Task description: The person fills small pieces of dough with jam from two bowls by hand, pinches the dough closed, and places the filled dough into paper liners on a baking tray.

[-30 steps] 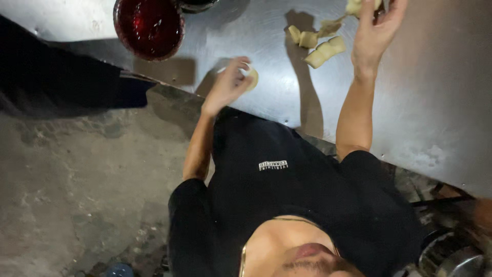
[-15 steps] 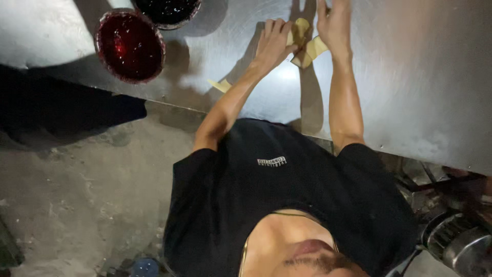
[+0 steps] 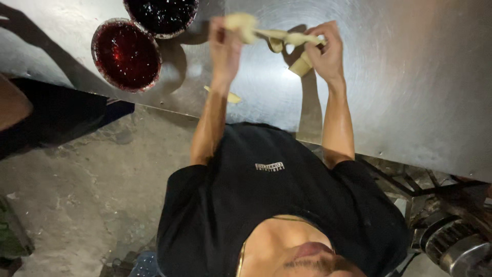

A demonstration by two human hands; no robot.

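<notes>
Dough: a pale, soft strip of dough, earlier flat on the steel table, is now held stretched above it, gripped by left hand and right hand.

From my feed I see a black short-sleeved T-shirt covering the torso, with a small pale printed mark on the chest. The sleeves end above the elbows, leaving both forearms bare. The left hand and right hand wear no gloves, rings or watch that I can make out. A thin chain shows at the neckline.
</notes>
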